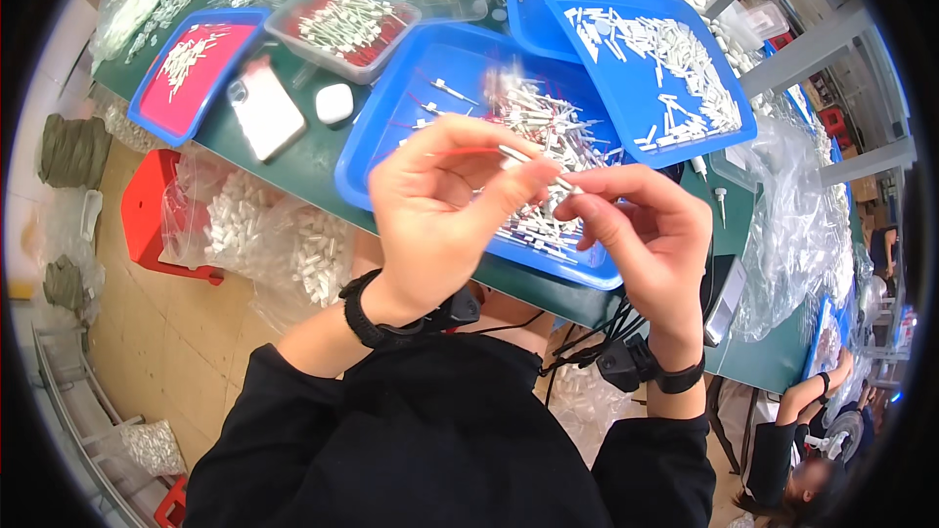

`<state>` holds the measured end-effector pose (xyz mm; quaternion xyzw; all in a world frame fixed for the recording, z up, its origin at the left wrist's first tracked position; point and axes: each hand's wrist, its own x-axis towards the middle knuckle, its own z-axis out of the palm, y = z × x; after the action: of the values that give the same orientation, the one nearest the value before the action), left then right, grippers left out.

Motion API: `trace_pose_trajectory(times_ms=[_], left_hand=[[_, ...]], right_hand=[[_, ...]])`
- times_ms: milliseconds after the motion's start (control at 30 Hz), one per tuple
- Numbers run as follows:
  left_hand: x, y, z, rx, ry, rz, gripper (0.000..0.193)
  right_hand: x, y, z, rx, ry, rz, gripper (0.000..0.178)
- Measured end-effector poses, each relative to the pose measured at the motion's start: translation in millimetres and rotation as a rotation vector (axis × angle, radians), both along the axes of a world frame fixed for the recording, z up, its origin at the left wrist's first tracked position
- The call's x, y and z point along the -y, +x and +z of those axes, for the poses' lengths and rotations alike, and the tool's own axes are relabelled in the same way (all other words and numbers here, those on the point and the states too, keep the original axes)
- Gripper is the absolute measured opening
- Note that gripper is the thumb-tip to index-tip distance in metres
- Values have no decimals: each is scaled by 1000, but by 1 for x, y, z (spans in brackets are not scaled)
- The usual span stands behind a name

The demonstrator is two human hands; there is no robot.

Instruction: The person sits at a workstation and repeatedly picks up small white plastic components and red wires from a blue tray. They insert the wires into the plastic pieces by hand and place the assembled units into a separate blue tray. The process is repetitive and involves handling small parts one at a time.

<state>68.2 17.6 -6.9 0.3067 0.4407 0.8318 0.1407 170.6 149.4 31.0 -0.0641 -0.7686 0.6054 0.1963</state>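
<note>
Held white piece [511, 154]: partly hidden by hands [430, 205] | heap [551, 125]: far end blurred

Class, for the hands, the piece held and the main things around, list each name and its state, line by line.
Slim piece: held, slanting
Left hand: pinching the piece
Right hand: pinching its lower end
Large blue tray: partly overlapped, holding heaped pieces
Right blue tray: holding scattered white pieces
Pink-bottomed tray: open, holding small pieces
Clear tub: open, holding piled parts
Phone: lying back up
White case: appears shut
</note>
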Motion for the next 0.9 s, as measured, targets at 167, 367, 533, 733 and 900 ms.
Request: trace_pose_trajectory(times_ms=[167, 367, 533, 733, 900], left_hand=[[3, -3, 7, 0, 9, -132, 24], [15, -30, 5, -474, -228, -110, 19], [22, -28, 15, -704, -352, -4, 22], [22, -24, 17, -795, -357, 89, 19], [26, -26, 13, -735, -367, 12, 19]], right_hand=[[-1, -2, -2, -49, 405, -147, 12], [0, 7, 2, 13, 355, -136, 9], [2, 8, 3, -38, 550, -144, 12], [4, 3, 3, -221, 767, -99, 17], [9, 0, -1, -273, 754, -60, 17]])
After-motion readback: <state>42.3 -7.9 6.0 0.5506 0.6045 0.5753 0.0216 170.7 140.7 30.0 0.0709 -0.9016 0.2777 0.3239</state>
